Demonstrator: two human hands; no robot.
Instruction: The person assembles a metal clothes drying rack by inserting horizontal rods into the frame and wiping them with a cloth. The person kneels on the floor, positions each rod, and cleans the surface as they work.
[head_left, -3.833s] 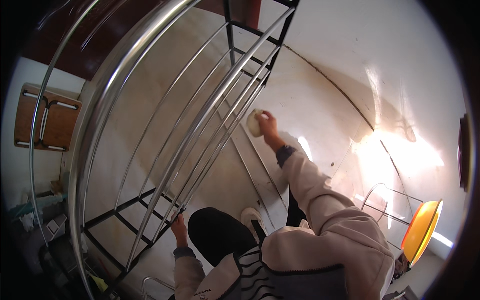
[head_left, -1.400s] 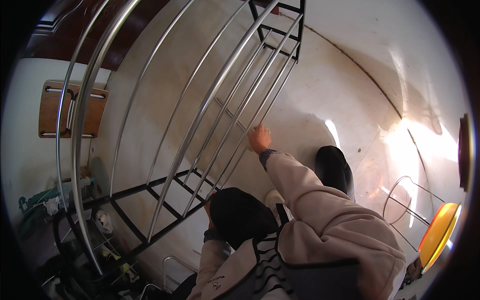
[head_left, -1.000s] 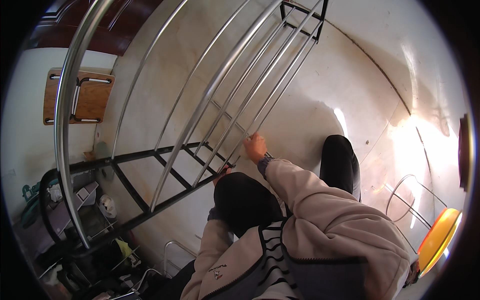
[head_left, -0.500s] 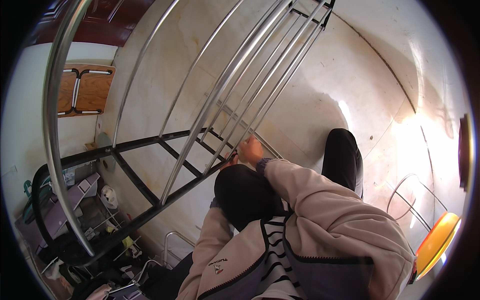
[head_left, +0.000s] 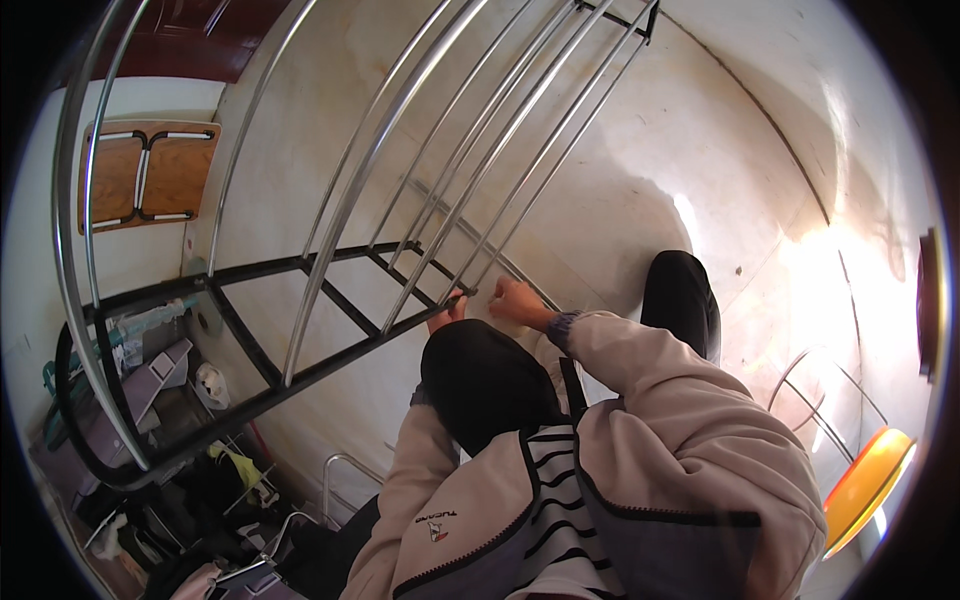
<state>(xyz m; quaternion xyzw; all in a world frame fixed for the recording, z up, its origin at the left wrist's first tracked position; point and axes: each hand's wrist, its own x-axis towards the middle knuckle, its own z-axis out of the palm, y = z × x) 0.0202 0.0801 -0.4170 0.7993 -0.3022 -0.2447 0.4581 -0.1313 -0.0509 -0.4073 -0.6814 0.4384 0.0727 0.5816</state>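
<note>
A rack of silver metal tubes (head_left: pixel 365 160) joined to a black end frame (head_left: pixel 330 355) stretches from the left up toward the far right. My left hand (head_left: pixel 447 312) grips the near right corner of the black frame, partly hidden behind my raised knee. My right hand (head_left: pixel 517 302) is just to the right of that corner and apart from it. Its fingers are curled together; whatever is in them, if anything, is too small to make out. Beyond both hands, a thin metal bar (head_left: pixel 520 275) lies on the floor under the rack.
At the left wall leans a folded wooden table (head_left: pixel 150 175). Below it are a purple box (head_left: pixel 165 385) and heaped clothes. A bent metal tube (head_left: pixel 345 465) stands near my left side. On the right is a yellow-orange round stool seat (head_left: pixel 865 490).
My right hand has moved right, away from the frame corner. The rack has shifted a little to the left and up in view. My left hand stays at the corner.
</note>
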